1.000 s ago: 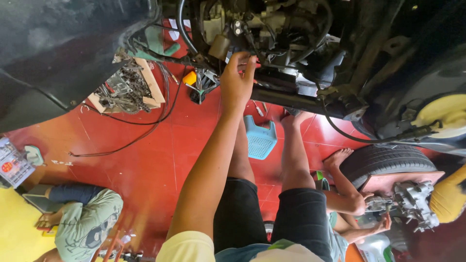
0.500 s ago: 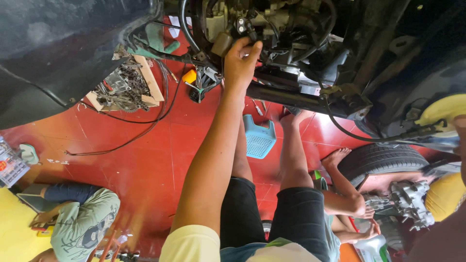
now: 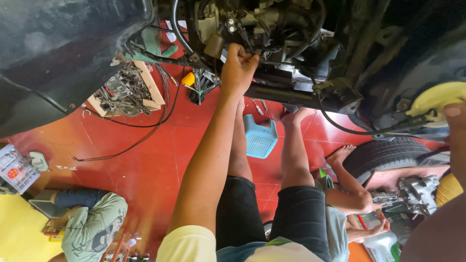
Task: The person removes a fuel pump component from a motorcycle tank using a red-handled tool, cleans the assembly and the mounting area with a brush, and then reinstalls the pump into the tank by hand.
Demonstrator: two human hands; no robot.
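Note:
My left hand [image 3: 237, 68] reaches up on an outstretched arm into the underside of an engine assembly [image 3: 286, 34]. Its fingers are closed around a black cable [image 3: 250, 46] among hoses and connectors. My right hand [image 3: 456, 140] shows only at the right edge, large and close to the camera. Its thumb rests beside a yellow part [image 3: 437, 97] and a black cable [image 3: 388, 132]; its grip is hidden. My legs in black shorts [image 3: 272, 213] stretch over the red tiled floor [image 3: 145, 170].
A blue plastic stool [image 3: 259, 138] sits between my legs. A wooden tray of tools [image 3: 128, 90] and loose black cables lie at left. A tyre [image 3: 388, 155] lies at right, where another person handles a metal engine part [image 3: 417, 189]. Another person [image 3: 92, 228] sits at lower left.
My left hand has shifted slightly right on the engine wiring and closed its fingers tighter. My right hand has come into view at the right edge.

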